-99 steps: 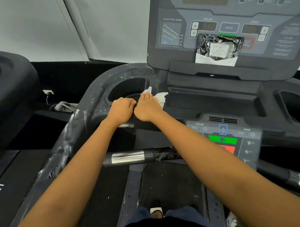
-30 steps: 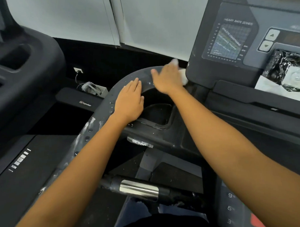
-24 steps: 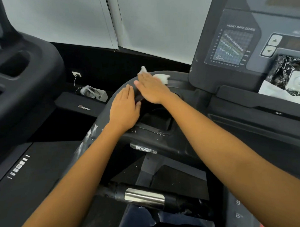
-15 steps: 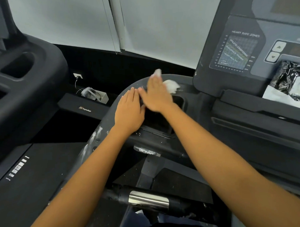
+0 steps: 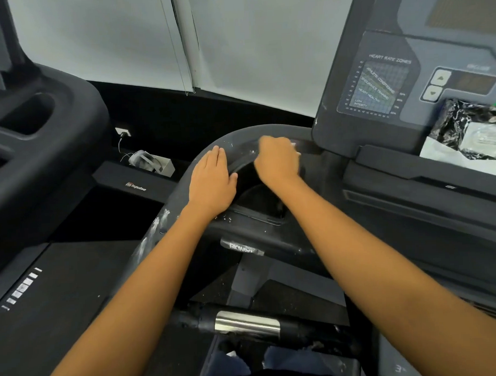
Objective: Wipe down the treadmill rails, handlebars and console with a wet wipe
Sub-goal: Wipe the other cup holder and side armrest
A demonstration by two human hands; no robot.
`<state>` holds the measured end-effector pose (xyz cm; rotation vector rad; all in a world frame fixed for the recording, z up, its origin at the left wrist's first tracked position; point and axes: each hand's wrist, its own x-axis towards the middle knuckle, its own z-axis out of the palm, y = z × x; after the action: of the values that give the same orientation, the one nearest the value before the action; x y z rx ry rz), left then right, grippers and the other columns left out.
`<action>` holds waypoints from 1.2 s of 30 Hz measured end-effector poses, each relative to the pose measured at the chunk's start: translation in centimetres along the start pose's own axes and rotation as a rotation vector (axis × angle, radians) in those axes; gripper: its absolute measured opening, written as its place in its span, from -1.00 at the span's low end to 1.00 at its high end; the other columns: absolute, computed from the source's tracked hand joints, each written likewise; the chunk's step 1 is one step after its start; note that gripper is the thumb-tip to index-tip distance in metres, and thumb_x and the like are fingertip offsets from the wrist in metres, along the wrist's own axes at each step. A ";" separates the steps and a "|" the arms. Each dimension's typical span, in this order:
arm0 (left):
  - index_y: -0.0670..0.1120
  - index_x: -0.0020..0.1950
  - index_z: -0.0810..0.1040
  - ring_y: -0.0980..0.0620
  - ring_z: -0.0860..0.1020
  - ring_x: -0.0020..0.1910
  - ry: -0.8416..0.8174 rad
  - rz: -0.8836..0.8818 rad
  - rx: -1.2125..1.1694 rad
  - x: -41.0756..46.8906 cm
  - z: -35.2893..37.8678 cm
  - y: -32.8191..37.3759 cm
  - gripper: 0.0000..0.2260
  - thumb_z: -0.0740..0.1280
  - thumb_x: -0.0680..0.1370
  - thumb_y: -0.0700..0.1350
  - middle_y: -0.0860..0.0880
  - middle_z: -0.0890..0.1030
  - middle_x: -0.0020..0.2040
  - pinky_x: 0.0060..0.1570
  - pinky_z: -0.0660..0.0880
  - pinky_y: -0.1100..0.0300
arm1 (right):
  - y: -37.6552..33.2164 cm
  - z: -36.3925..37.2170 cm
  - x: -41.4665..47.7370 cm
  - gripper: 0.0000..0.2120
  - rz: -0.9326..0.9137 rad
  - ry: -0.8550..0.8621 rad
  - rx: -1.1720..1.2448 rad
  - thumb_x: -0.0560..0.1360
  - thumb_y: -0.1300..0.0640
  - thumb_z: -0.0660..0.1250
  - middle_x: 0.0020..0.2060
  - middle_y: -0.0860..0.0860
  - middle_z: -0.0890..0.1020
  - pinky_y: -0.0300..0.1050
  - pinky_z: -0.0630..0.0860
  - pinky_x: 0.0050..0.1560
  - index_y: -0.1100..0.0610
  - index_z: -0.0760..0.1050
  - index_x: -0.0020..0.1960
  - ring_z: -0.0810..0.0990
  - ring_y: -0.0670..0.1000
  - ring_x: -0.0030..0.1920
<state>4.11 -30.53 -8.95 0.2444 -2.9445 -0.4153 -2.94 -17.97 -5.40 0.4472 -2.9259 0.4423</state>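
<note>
My left hand (image 5: 211, 183) lies flat, fingers straight, on the dark curved rail (image 5: 174, 196) at the left rim of the cup holder (image 5: 258, 200). My right hand (image 5: 278, 164) is on the far rim of the cup holder, fingers curled over the wet wipe (image 5: 295, 145). Only a white sliver of the wipe shows past the knuckles. The grey console (image 5: 378, 79) rises just right of that hand. White smears mark the rail lower down. A handlebar with a metal sensor band (image 5: 247, 324) crosses below my arms.
A black and white wipe packet (image 5: 469, 129) leans on the console ledge at the right. Another treadmill (image 5: 42, 133) stands at the left. A wall socket (image 5: 123, 132) and a small cable box (image 5: 153, 163) sit by the dark wall base.
My right hand slid the wipe back and forth along the far rim and now sits further right, fingers curled over it. My left hand stayed on the rail.
</note>
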 end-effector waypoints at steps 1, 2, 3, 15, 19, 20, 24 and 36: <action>-0.26 0.53 0.12 -0.14 0.15 0.52 -0.009 0.004 -0.018 0.0 -0.1 -0.1 -0.43 0.22 0.61 -0.07 -0.22 0.19 0.53 0.49 0.06 0.06 | -1.5 0.4 -0.3 -0.87 -0.091 -0.006 0.027 0.51 0.26 0.24 -0.06 0.14 0.61 -0.04 0.40 -0.15 0.20 0.53 0.01 0.57 0.16 0.01; -0.25 0.52 0.16 -0.15 0.18 0.51 -0.014 0.009 -0.047 0.0 -0.2 -0.2 -0.45 0.22 0.59 -0.11 -0.22 0.22 0.52 0.49 0.08 0.05 | -2.8 1.0 -0.7 -0.88 -0.183 -0.022 0.072 0.51 0.23 0.24 -0.09 0.10 0.62 -0.07 0.41 -0.15 0.17 0.53 0.00 0.58 0.12 -0.02; -0.24 0.51 0.21 -0.16 0.22 0.49 -0.013 0.012 -0.075 0.1 -0.2 -0.3 -0.48 0.22 0.57 -0.14 -0.22 0.26 0.49 0.48 0.13 0.03 | -3.5 1.5 -0.9 -0.89 -0.258 -0.045 0.128 0.52 0.21 0.23 -0.13 0.07 0.61 -0.08 0.43 -0.15 0.16 0.53 -0.03 0.58 0.09 -0.06; -0.25 0.49 0.22 -0.17 0.24 0.47 -0.004 -0.039 -0.060 0.1 -0.6 0.0 -0.47 0.25 0.59 -0.07 -0.19 0.27 0.49 0.42 0.19 0.02 | -1.3 2.1 0.5 -0.83 0.060 0.065 0.219 0.53 0.22 0.21 0.01 0.15 0.58 -0.03 0.46 -0.05 0.22 0.56 0.01 0.54 0.17 0.07; -0.24 0.46 0.28 -0.17 0.29 0.44 0.001 -0.036 -0.081 0.2 -0.7 -0.3 -0.52 0.25 0.59 -0.08 -0.17 0.32 0.47 0.38 0.26 -0.01 | -1.8 2.0 -1.0 -0.79 -0.139 -0.010 0.227 0.53 0.24 0.20 -0.10 0.08 0.63 -0.08 0.49 -0.14 0.17 0.61 0.01 0.59 0.10 -0.04; -0.23 0.48 0.26 -0.16 0.27 0.45 0.000 -0.033 -0.082 0.2 -0.7 -0.3 -0.50 0.25 0.59 -0.07 -0.16 0.30 0.49 0.40 0.24 -0.01 | -0.8 1.5 -0.8 -0.75 -0.135 -0.007 0.187 0.52 0.24 0.20 -0.06 0.10 0.63 -0.04 0.49 -0.11 0.13 0.61 0.09 0.58 0.13 0.00; -0.21 0.50 0.23 -0.14 0.22 0.48 0.012 -0.032 -0.082 0.1 -0.8 -0.2 -0.50 0.23 0.61 -0.06 -0.15 0.27 0.51 0.43 0.18 0.00 | 3.4 0.7 1.1 -0.72 0.097 0.031 0.016 0.52 0.27 0.24 0.07 0.15 0.56 -0.03 0.47 -0.08 0.11 0.57 0.19 0.52 0.16 0.13; -0.17 0.47 0.31 -0.12 0.32 0.40 0.023 -0.011 -0.131 0.4 -1.3 -1.1 -0.55 0.25 0.59 -0.10 -0.11 0.36 0.44 0.36 0.27 0.00 | -0.7 2.5 1.9 -0.82 -0.113 0.044 0.234 0.50 0.30 0.21 -0.04 0.12 0.60 0.07 0.57 -0.05 0.20 0.57 -0.01 0.59 0.15 -0.03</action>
<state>4.08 -31.98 -7.95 0.2470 -2.8797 -0.6006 -4.80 -19.93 -7.20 0.6197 -2.7999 0.7711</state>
